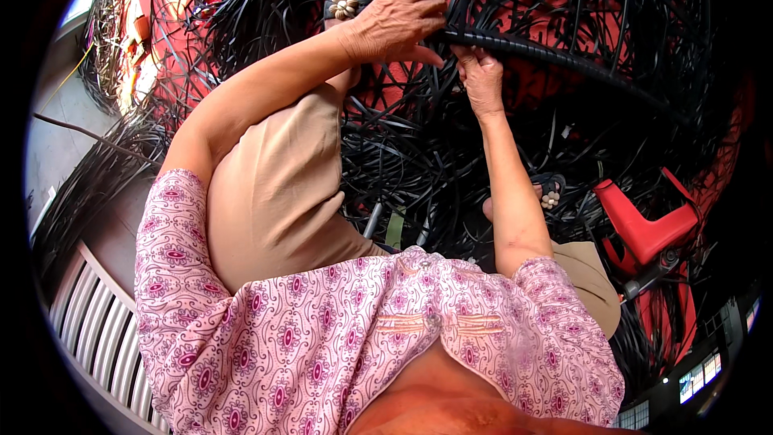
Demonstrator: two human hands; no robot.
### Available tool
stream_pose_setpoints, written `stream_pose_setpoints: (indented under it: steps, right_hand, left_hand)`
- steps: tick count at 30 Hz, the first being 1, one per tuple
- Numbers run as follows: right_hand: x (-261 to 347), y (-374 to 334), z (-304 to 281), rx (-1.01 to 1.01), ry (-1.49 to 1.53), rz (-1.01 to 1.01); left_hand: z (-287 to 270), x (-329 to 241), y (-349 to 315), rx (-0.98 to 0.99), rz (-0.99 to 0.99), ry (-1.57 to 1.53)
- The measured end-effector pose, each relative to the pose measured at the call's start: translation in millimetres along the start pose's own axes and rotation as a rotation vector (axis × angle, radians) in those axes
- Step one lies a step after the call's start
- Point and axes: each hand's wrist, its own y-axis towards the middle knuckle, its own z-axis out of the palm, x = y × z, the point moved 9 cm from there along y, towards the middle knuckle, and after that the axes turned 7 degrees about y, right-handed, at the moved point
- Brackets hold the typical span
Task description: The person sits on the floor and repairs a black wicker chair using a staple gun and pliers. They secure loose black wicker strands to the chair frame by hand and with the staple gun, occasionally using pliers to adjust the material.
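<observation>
Blouse point(318, 354) nearest, black strips point(403, 145) litter a red surface point(527, 84).

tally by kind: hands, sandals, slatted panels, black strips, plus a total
Hands: 2
Sandals: 2
Slatted panel: 1
Black strips: too tangled to count
Total: 5, strips left out

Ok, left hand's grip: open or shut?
Open: on the left hand, the thumb stands well apart from the fingers. Whether it touches the black ribbed bar, I cannot tell.
</observation>
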Motion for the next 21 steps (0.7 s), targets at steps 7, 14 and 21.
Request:
stream_pose_setpoints:
  steps: [7,14,21]
  right_hand:
    - [-12.4,7.3,0.5,0.039,0.158,0.076]
    - [7.3,-26.1,-20.9,0.043,0.294,0.135]
    - [95.5,-71.9,-45.1,0.046,0.6,-0.088]
  left_hand:
    - [30.0,-6.4,16.7,0.094,-0.027,0.028]
    - [-60.7,-25.5,71.3,0.0,-0.046,-0.078]
    - [-185.1,-69.0,175.2,0.084,-0.058,-0.198]
